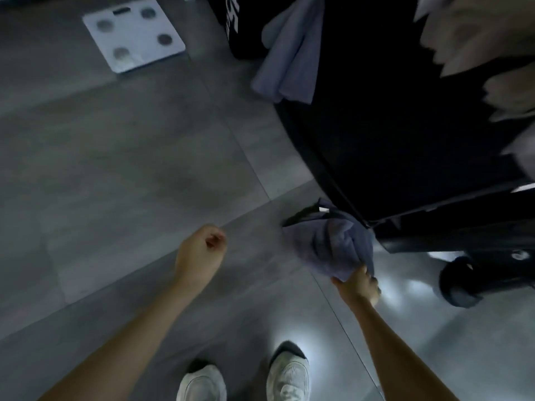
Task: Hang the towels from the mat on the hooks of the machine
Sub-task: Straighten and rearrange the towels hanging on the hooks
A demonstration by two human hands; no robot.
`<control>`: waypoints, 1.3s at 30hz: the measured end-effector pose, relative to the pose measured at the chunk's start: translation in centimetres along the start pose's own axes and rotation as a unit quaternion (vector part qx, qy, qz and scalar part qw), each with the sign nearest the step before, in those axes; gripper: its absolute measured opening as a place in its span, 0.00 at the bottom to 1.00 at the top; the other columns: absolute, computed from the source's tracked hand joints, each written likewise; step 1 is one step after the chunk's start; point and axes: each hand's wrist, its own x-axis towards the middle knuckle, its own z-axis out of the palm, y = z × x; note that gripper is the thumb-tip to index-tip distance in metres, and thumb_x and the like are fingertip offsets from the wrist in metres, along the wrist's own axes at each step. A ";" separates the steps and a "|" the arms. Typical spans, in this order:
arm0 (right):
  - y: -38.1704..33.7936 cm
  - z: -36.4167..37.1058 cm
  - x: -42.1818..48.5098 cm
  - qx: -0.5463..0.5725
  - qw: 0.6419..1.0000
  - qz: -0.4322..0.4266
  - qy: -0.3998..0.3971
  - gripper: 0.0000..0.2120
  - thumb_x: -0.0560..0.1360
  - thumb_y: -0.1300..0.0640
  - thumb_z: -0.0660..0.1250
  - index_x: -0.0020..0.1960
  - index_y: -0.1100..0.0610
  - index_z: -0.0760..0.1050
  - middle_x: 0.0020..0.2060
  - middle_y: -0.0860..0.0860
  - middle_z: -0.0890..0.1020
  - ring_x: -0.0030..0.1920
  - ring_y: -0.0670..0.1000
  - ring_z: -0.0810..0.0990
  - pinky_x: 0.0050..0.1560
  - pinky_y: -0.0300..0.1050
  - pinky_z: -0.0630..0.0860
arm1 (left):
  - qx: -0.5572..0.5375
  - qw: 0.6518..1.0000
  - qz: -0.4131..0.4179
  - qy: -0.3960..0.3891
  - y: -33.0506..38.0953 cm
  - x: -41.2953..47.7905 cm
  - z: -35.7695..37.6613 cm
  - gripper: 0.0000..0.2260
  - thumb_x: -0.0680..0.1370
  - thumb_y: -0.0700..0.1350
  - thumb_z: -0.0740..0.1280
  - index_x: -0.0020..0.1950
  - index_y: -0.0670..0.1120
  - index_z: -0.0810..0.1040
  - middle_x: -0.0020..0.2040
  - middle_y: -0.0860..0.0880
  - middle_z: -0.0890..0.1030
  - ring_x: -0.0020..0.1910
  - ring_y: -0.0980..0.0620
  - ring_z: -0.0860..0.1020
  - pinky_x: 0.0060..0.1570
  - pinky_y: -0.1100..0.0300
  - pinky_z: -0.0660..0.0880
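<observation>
Towel, blue-grey (330, 244): bunched and held low beside the near corner of the black machine (405, 134), its upper fold touching the machine's edge. It is gripped at the lower end by the right hand (359, 285), fingers curled round the cloth. Left hand (202, 250): out over the grey tile floor (115, 169), fingers loosely curled on nothing, well apart from the towel. Second towel, same colour (292, 53): draped down the machine's far side, apparently hung already. Bathroom scale, white (133, 33): on the floor beyond, well apart from both hands. Hooks: none plainly made out, the frame being dark and smeared. Risks, as judged: a one-handed grip on a wad leaves no open edge or loop to catch a hook, so the cloth may slide off and drop to the floor. Loose folds may snag on the machine's corner. A miss is likely in the dim light if the hook must be found by feel. Bringing the left hand in to spread the cloth would lessen all three.
</observation>
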 end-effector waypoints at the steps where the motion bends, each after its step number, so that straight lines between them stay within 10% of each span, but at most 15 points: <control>1: 0.0 1.6 1.8 -0.016 1.000 0.008 0.014 0.43 0.69 0.35 0.65 0.73 0.58 0.56 0.69 0.57 0.68 0.67 0.57 0.67 0.65 0.51 0.66 | -0.002 1.000 -0.003 -0.001 -1.5 1.1 1.6 0.07 0.74 0.36 0.67 0.41 0.49 0.75 0.38 0.54 0.77 0.39 0.55 0.75 0.39 0.67 0.68; 11: 0.0 1.0 5.5 -0.078 0.981 -0.068 0.162 0.12 0.72 0.53 0.66 0.49 0.61 0.77 0.46 0.59 0.81 0.48 0.58 0.75 0.46 0.48 0.61 | 0.020 0.998 -0.028 -0.043 -3.5 2.5 4.4 0.12 0.73 0.35 0.66 0.37 0.52 0.74 0.36 0.53 0.77 0.38 0.53 0.75 0.40 0.63 0.68; 24: -1.8 -33.7 -26.4 0.144 0.959 -0.240 0.052 0.13 0.67 0.54 0.72 0.31 0.47 0.68 0.27 0.44 0.73 0.37 0.56 0.77 0.41 0.46 0.66 | 0.047 0.993 -0.003 -0.109 20.3 -14.5 -16.4 0.10 0.72 0.48 0.70 0.49 0.44 0.78 0.46 0.47 0.82 0.49 0.46 0.80 0.47 0.59 0.72; 30: -3.0 -48.7 -39.0 0.101 0.846 -0.492 0.176 0.11 0.59 0.53 0.68 0.33 0.45 0.65 0.26 0.39 0.66 0.30 0.44 0.66 0.36 0.44 0.63 | 0.164 0.934 0.310 -0.064 32.2 -21.6 -29.6 0.38 0.60 0.65 0.63 0.68 0.62 0.56 0.68 0.47 0.69 0.68 0.47 0.66 0.62 0.53 0.64; 34: -4.1 -55.7 -43.5 0.018 0.745 -0.625 0.232 0.06 0.60 0.52 0.62 0.37 0.45 0.71 0.29 0.41 0.72 0.33 0.45 0.69 0.35 0.47 0.68 | 0.075 0.937 0.271 -0.208 38.8 -23.5 -35.9 0.55 0.56 0.59 0.75 0.70 0.70 0.40 0.76 0.57 0.47 0.76 0.52 0.48 0.72 0.53 0.55; 39: -4.1 -62.4 -47.2 -0.019 0.714 -0.650 0.260 0.10 0.63 0.52 0.63 0.42 0.44 0.79 0.34 0.41 0.77 0.39 0.42 0.71 0.43 0.45 0.63 | 0.149 0.897 0.348 -0.230 44.8 -25.9 -40.5 0.23 0.61 0.50 0.79 0.53 0.53 0.78 0.66 0.52 0.71 0.66 0.54 0.70 0.65 0.58 0.66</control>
